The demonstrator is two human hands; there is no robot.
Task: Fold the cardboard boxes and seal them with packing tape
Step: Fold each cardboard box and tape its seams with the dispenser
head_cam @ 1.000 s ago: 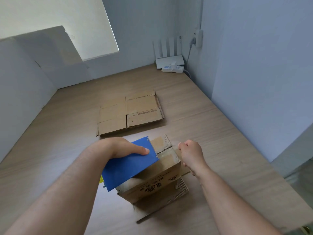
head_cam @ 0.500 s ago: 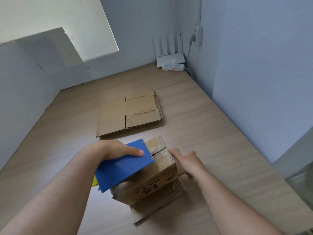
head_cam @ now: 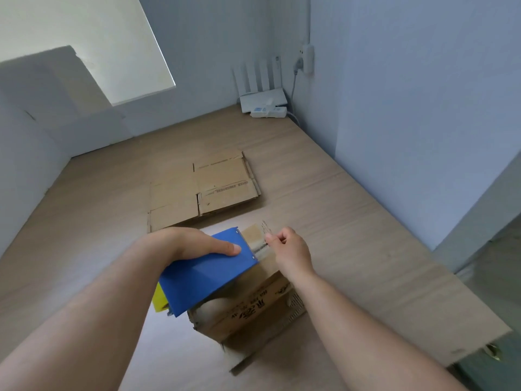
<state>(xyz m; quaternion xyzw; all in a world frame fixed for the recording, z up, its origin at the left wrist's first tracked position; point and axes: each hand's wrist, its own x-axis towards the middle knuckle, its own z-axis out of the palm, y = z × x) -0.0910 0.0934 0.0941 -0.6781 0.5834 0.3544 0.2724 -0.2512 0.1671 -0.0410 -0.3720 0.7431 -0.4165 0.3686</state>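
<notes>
l hand (head_cam: 197, 244) grips flat blue dispenser (head_cam: 208, 275); r hand (head_cam: 290, 249) pinches clear tape (head_cam: 260, 246) over brown cardboard box (head_cam: 253, 309).

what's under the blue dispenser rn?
The cardboard box, printed side showing. A tape roll peeks out below the near edge of the blue dispenser, which the left hand holds. The box top beneath it is covered.

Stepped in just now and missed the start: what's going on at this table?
A person is taping shut a small brown cardboard box on the wooden table. The left hand grips a blue plastic tape dispenser resting on the box's top, while the right hand pinches the clear packing tape drawn out from it above the box's far end. A stack of flattened brown cardboard lies farther back, not yet folded.
</notes>
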